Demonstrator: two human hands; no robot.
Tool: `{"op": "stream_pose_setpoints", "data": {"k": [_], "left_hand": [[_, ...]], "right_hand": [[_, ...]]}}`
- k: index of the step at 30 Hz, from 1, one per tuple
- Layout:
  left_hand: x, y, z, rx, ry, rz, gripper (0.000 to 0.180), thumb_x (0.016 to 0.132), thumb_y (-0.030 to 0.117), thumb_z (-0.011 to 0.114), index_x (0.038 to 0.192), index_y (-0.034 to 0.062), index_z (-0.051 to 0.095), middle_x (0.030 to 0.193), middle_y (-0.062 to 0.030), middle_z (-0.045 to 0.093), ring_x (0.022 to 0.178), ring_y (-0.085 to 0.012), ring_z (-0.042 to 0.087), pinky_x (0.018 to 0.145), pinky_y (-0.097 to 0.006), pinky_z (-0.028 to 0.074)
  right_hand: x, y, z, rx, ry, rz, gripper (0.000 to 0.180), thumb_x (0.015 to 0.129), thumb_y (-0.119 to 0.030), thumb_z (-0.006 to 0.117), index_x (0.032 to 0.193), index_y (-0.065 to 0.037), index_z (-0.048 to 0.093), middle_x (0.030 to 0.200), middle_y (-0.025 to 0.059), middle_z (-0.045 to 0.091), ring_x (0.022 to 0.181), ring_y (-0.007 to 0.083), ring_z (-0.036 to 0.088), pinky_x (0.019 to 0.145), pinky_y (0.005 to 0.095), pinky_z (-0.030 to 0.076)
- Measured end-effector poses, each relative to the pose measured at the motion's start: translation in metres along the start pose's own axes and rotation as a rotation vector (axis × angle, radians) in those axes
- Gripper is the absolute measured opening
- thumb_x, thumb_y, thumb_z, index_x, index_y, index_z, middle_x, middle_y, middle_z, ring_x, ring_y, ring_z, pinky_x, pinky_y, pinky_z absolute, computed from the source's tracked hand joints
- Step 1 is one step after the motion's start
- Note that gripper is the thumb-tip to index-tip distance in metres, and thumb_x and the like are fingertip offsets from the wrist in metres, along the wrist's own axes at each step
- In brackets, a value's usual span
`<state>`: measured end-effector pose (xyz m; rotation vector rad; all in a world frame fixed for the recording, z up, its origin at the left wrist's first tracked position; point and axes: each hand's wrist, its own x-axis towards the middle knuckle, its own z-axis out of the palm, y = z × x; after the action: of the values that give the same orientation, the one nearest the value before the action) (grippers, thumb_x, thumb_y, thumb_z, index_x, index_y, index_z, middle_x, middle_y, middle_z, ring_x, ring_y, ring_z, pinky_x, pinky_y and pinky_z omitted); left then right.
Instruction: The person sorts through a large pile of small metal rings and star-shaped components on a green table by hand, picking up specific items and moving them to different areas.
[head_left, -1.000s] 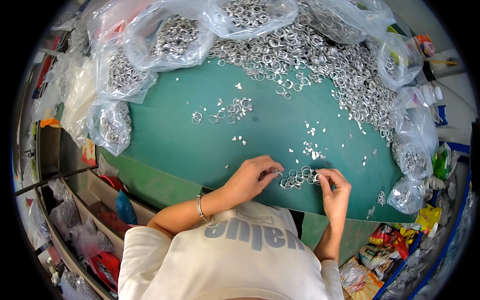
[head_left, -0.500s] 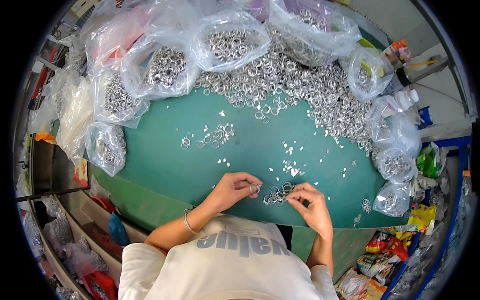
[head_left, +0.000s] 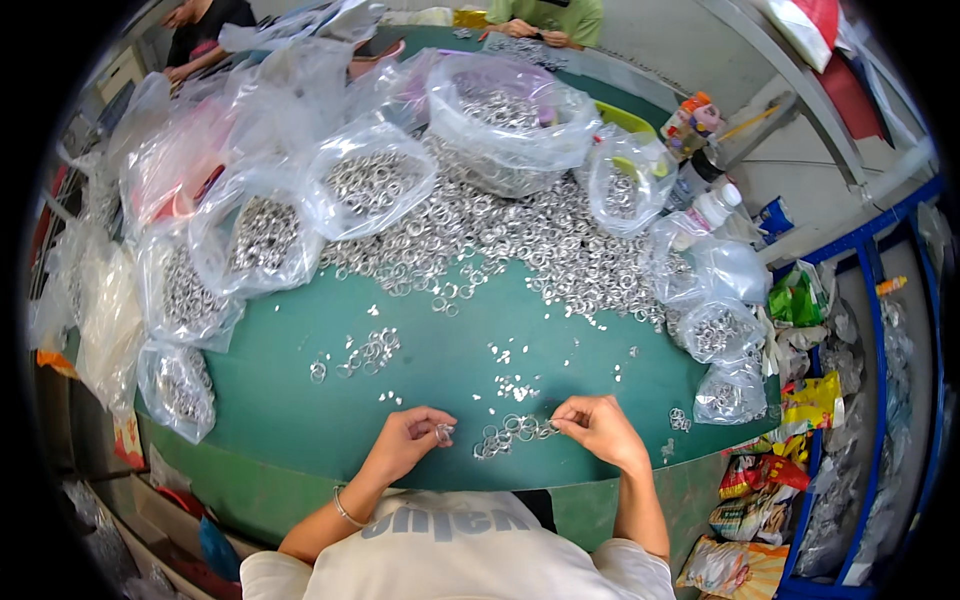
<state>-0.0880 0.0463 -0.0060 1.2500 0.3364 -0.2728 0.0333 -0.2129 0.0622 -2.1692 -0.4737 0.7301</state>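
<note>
Curling over the green table [head_left: 300, 400], both hands pinch metal rings [head_left: 505, 435].

Bright, even light falls on the green rubber-topped table [head_left: 300, 400], leaving only faint shadows. Glare glints off the clear plastic bags of silver rings [head_left: 510, 120] beyond it. Fisheye bending curves the table's edges, and a black rim surrounds everything.

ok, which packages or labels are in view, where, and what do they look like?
Clear bags: back and left of the green table, full of silver rings.
Green pouch: right edge, crumpled.
Yellow packet: right, below the pouch.
Red-orange wrappers: lower right, piled.
White bottle: right back, upright.
</note>
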Motion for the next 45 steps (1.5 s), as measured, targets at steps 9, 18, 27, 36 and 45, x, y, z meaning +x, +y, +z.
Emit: {"op": "stream_pose_setpoints", "data": {"k": [9, 18, 27, 36, 45], "left_hand": [[0.010, -0.009, 0.000, 0.028, -0.003, 0.006, 0.016, 0.086, -0.004, 0.055, 0.102, -0.0060, 0.059, 0.092, -0.0085, 0.063, 0.083, -0.0140, 0.063, 0.076, -0.025, 0.052], [0.011, 0.009, 0.025, 0.563, 0.079, 0.174, 0.021, 0.080, -0.009, 0.055, 0.099, -0.0021, 0.061, 0.088, -0.0093, 0.061, 0.075, -0.0143, 0.061, 0.066, -0.027, 0.049], [0.008, -0.005, 0.055, 0.835, -0.150, 0.460, 0.040, 0.072, -0.012, 0.049, 0.110, -0.0018, 0.055, 0.110, -0.0165, 0.052, 0.098, -0.0334, 0.051, 0.084, -0.037, 0.045], [-0.004, 0.003, -0.007, 1.022, 0.278, 0.637, 0.040, 0.072, -0.009, 0.054, 0.110, 0.0014, 0.054, 0.111, -0.0152, 0.052, 0.099, -0.0347, 0.051, 0.085, -0.041, 0.042], [0.025, 0.027, -0.071, 1.248, 0.768, 0.462, 0.027, 0.076, 0.007, 0.066, 0.102, 0.0067, 0.058, 0.100, -0.0077, 0.055, 0.092, -0.0251, 0.052, 0.080, -0.034, 0.035]], "right_hand": [[0.040, 0.036, -0.071, 0.224, 0.796, -0.131, 0.008, 0.085, -0.006, 0.058, 0.082, 0.000, 0.062, 0.070, 0.0032, 0.061, 0.058, 0.0076, 0.055, 0.048, 0.0228, 0.043], [0.027, 0.039, -0.039, -0.036, 0.608, -0.069, 0.030, 0.083, -0.005, 0.061, 0.112, 0.000, 0.058, 0.089, 0.0061, 0.064, 0.067, 0.0108, 0.054, 0.058, 0.0269, 0.045], [-0.022, 0.025, 0.069, -0.282, 0.407, -0.109, 0.030, 0.082, -0.006, 0.061, 0.111, -0.002, 0.056, 0.101, 0.0155, 0.051, 0.086, 0.0347, 0.056, 0.072, 0.0398, 0.046], [-0.016, 0.015, 0.075, -0.134, 0.509, -0.164, 0.023, 0.078, -0.002, 0.064, 0.100, -0.001, 0.061, 0.095, 0.0160, 0.054, 0.081, 0.0321, 0.057, 0.068, 0.0364, 0.047], [0.109, -0.071, 0.112, -0.117, 0.106, -0.572, 0.030, 0.076, -0.005, 0.065, 0.104, 0.000, 0.058, 0.092, 0.0126, 0.056, 0.087, 0.0299, 0.054, 0.075, 0.0378, 0.046]]}}
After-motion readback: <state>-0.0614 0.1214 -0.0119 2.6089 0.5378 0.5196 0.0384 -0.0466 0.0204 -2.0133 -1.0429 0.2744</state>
